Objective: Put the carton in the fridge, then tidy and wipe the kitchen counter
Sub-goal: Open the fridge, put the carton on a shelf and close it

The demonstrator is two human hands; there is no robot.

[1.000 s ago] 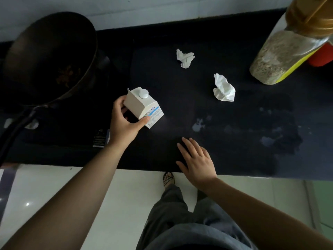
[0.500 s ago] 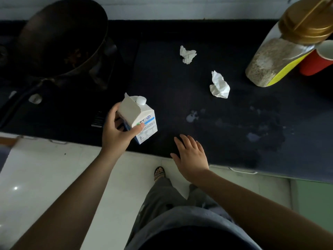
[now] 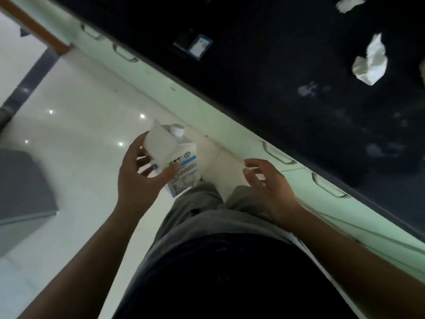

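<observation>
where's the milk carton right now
In the head view, left of centre: the carton is in the left hand, held over the floor, off the counter, left of the open right hand.

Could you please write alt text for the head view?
The left hand holds a white carton over the floor, away from the dark counter. The right hand hangs open and empty. Crumpled tissues and wet smears remain on the counter.

Left hand (image 3: 138, 178) closed around white carton (image 3: 171, 155), cap up, held over pale floor (image 3: 76, 116), clear of desk (image 3: 276, 72). Right hand (image 3: 269, 185) empty, fingers spread, beside carton, apart from it. Two crumpled tissues (image 3: 370, 63) on dark desk; wet patches (image 3: 307, 89) near them. View tilted.
</observation>
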